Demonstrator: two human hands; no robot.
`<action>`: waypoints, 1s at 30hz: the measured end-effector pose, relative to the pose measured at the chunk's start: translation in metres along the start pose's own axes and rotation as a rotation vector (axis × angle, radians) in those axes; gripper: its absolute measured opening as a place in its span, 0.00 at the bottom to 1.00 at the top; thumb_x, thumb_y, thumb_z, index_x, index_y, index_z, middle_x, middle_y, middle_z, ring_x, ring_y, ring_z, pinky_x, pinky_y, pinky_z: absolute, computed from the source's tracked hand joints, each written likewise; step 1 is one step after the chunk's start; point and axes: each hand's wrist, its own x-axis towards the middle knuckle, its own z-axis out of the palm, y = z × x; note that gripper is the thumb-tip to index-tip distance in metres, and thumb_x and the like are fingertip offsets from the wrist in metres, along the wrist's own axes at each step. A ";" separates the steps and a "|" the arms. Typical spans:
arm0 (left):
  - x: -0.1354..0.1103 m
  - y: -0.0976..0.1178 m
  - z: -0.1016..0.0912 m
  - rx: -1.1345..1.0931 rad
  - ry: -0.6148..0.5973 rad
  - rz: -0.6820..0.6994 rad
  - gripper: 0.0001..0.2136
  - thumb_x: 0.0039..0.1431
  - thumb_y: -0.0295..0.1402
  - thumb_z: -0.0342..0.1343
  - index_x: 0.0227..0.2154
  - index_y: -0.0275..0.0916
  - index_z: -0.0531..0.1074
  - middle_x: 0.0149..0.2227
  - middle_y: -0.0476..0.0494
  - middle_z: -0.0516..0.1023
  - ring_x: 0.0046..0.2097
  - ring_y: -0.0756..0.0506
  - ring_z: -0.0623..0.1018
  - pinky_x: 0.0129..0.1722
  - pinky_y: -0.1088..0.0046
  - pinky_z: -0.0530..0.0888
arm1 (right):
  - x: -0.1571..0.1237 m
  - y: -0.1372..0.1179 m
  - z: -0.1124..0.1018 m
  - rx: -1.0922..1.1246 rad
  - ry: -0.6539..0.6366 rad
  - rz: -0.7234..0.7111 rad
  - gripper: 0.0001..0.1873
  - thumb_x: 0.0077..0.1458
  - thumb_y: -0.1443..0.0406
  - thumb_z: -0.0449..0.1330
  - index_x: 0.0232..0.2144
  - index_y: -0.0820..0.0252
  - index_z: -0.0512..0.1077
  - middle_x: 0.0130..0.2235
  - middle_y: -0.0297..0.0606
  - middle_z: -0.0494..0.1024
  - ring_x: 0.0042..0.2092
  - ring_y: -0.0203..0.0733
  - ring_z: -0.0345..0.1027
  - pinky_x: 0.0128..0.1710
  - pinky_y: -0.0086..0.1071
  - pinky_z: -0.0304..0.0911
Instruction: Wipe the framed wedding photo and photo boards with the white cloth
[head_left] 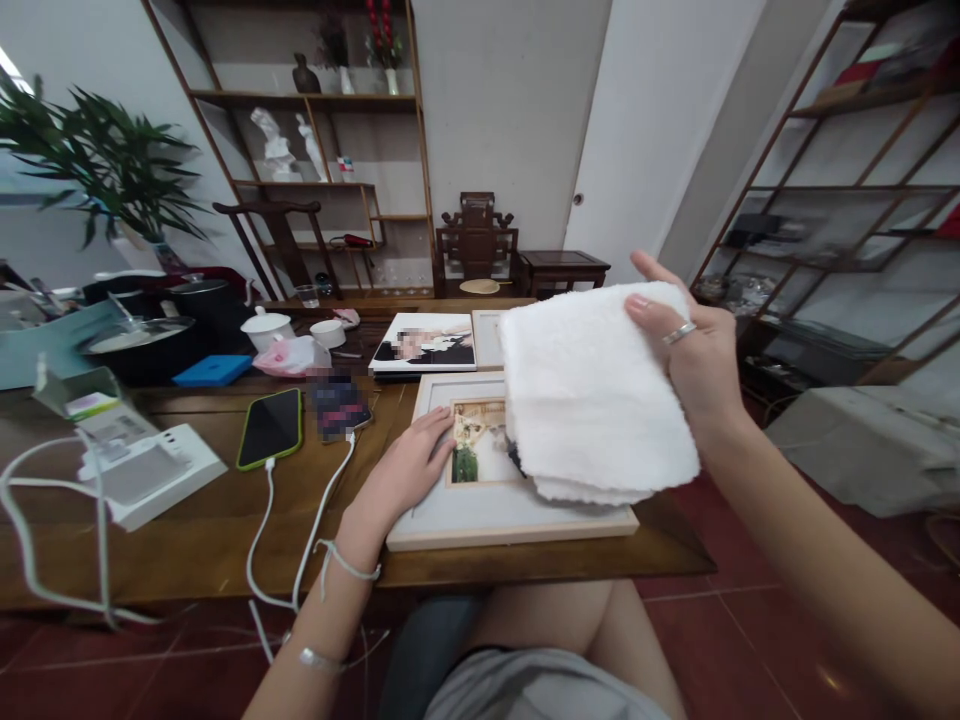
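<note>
A picture frame (442, 515) with a pale wooden edge and a wide white mount lies flat near the table's front edge. Inside it is a small photo (466, 462), partly covered from view. My left hand (409, 465) rests with fingers stretched over the frame's left side, touching it beside the photo. Above the frame's right half, my right hand (697, 345) holds up a folded white cloth (592, 390), pinched at its upper right corner between thumb and fingers. The cloth hides the photo's right part and much of the frame behind it.
Behind the frame lie a portrait print (442, 325) and another pale frame (486, 335). To the left are a green-cased phone (271, 428), a second phone (341, 405), white cables (262, 530), an open white box (161, 475), a blue box (213, 370) and a lidded cup (268, 328).
</note>
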 end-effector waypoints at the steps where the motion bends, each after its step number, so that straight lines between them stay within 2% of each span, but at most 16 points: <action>1: 0.000 0.000 0.000 -0.001 0.001 0.001 0.19 0.62 0.36 0.44 0.51 0.32 0.67 0.57 0.34 0.67 0.59 0.41 0.65 0.59 0.59 0.62 | 0.000 -0.001 0.000 0.035 0.031 0.020 0.14 0.56 0.56 0.52 0.34 0.57 0.73 0.57 0.41 0.65 0.52 0.52 0.64 0.46 0.47 0.64; 4: 0.000 -0.002 0.002 -0.006 0.009 0.006 0.19 0.62 0.36 0.44 0.51 0.33 0.67 0.57 0.35 0.67 0.59 0.41 0.65 0.58 0.59 0.62 | -0.001 -0.001 0.002 0.044 0.102 0.004 0.12 0.52 0.56 0.58 0.25 0.58 0.72 0.49 0.39 0.72 0.50 0.51 0.66 0.44 0.45 0.65; 7: 0.000 -0.002 0.002 -0.004 0.004 -0.001 0.19 0.62 0.36 0.44 0.52 0.33 0.67 0.57 0.35 0.67 0.59 0.42 0.65 0.59 0.60 0.62 | -0.002 0.007 0.002 -0.027 0.053 0.105 0.16 0.50 0.53 0.60 0.20 0.58 0.70 0.35 0.40 0.77 0.41 0.51 0.70 0.34 0.42 0.68; 9: 0.000 -0.002 0.002 0.005 -0.004 -0.012 0.19 0.62 0.36 0.44 0.52 0.32 0.67 0.57 0.35 0.66 0.60 0.42 0.64 0.59 0.61 0.61 | 0.000 0.016 -0.001 -0.058 -0.017 0.195 0.16 0.46 0.52 0.62 0.24 0.59 0.70 0.30 0.39 0.76 0.35 0.50 0.71 0.27 0.40 0.68; 11: 0.000 -0.001 0.002 0.013 -0.013 -0.016 0.19 0.62 0.36 0.43 0.52 0.32 0.66 0.58 0.35 0.66 0.60 0.42 0.64 0.60 0.62 0.60 | 0.005 0.026 -0.008 -0.076 -0.134 0.178 0.20 0.41 0.54 0.66 0.34 0.58 0.71 0.35 0.40 0.77 0.36 0.50 0.72 0.27 0.39 0.68; 13: 0.000 0.000 0.002 0.016 -0.021 -0.017 0.20 0.63 0.36 0.43 0.52 0.31 0.66 0.58 0.35 0.66 0.60 0.43 0.64 0.60 0.63 0.59 | 0.014 0.036 -0.017 -0.092 -0.271 0.075 0.31 0.39 0.56 0.68 0.46 0.57 0.66 0.44 0.42 0.75 0.42 0.50 0.70 0.34 0.40 0.69; 14: 0.000 0.000 0.002 0.016 -0.025 -0.020 0.20 0.63 0.36 0.43 0.53 0.30 0.66 0.58 0.34 0.65 0.60 0.43 0.64 0.60 0.63 0.59 | 0.018 0.040 -0.022 -0.129 -0.304 0.013 0.35 0.40 0.57 0.67 0.50 0.57 0.63 0.48 0.43 0.73 0.45 0.51 0.69 0.37 0.41 0.68; 16: 0.000 0.000 0.001 0.017 -0.032 -0.029 0.20 0.62 0.36 0.43 0.53 0.30 0.66 0.58 0.34 0.65 0.60 0.43 0.63 0.60 0.64 0.59 | 0.026 0.048 -0.028 -0.317 -0.267 -0.092 0.38 0.43 0.58 0.66 0.54 0.60 0.58 0.51 0.48 0.70 0.49 0.54 0.65 0.43 0.44 0.65; 18: 0.000 0.001 0.001 0.018 -0.032 -0.038 0.20 0.62 0.36 0.44 0.53 0.30 0.66 0.58 0.35 0.65 0.60 0.43 0.63 0.60 0.63 0.59 | 0.026 0.053 -0.028 -0.614 -0.203 -0.159 0.33 0.47 0.63 0.62 0.55 0.64 0.58 0.49 0.53 0.70 0.48 0.57 0.65 0.43 0.48 0.63; 19: 0.000 0.001 0.000 0.018 -0.030 -0.039 0.20 0.62 0.36 0.44 0.53 0.30 0.66 0.58 0.35 0.65 0.60 0.43 0.63 0.61 0.63 0.58 | 0.023 0.055 -0.025 -0.755 -0.212 -0.194 0.29 0.49 0.66 0.59 0.54 0.65 0.59 0.49 0.54 0.70 0.47 0.58 0.65 0.41 0.48 0.63; 21: 0.000 0.002 0.000 0.014 -0.027 -0.040 0.20 0.62 0.36 0.44 0.53 0.30 0.66 0.58 0.35 0.65 0.60 0.43 0.63 0.61 0.63 0.58 | 0.009 0.059 -0.013 -0.947 -0.363 -0.298 0.25 0.49 0.75 0.52 0.51 0.62 0.63 0.52 0.54 0.68 0.47 0.57 0.64 0.40 0.47 0.62; 23: 0.000 0.002 -0.001 0.010 -0.028 -0.042 0.20 0.62 0.36 0.44 0.53 0.30 0.66 0.58 0.35 0.65 0.60 0.43 0.63 0.61 0.63 0.58 | -0.010 0.062 0.002 -1.012 -0.575 -0.424 0.28 0.46 0.81 0.47 0.48 0.59 0.66 0.57 0.49 0.64 0.50 0.55 0.62 0.41 0.45 0.62; 25: 0.000 0.002 -0.001 0.009 -0.029 -0.044 0.20 0.62 0.35 0.44 0.53 0.30 0.66 0.58 0.35 0.65 0.60 0.43 0.64 0.61 0.63 0.59 | -0.029 0.065 0.017 -1.022 -0.724 -0.487 0.31 0.43 0.82 0.46 0.48 0.57 0.67 0.57 0.45 0.64 0.53 0.55 0.59 0.45 0.47 0.59; 27: 0.000 0.002 -0.001 0.010 -0.024 -0.038 0.20 0.62 0.35 0.44 0.53 0.30 0.66 0.58 0.35 0.66 0.60 0.43 0.64 0.60 0.63 0.59 | -0.040 0.066 0.028 -1.025 -0.778 -0.470 0.30 0.44 0.80 0.48 0.49 0.57 0.66 0.54 0.47 0.66 0.56 0.57 0.55 0.49 0.54 0.53; 30: 0.001 0.001 0.000 0.009 -0.015 -0.029 0.19 0.62 0.36 0.44 0.52 0.31 0.66 0.57 0.35 0.66 0.60 0.42 0.64 0.60 0.61 0.60 | -0.043 0.067 0.039 -1.015 -0.782 -0.384 0.28 0.45 0.75 0.52 0.51 0.60 0.65 0.50 0.50 0.69 0.59 0.59 0.50 0.53 0.60 0.44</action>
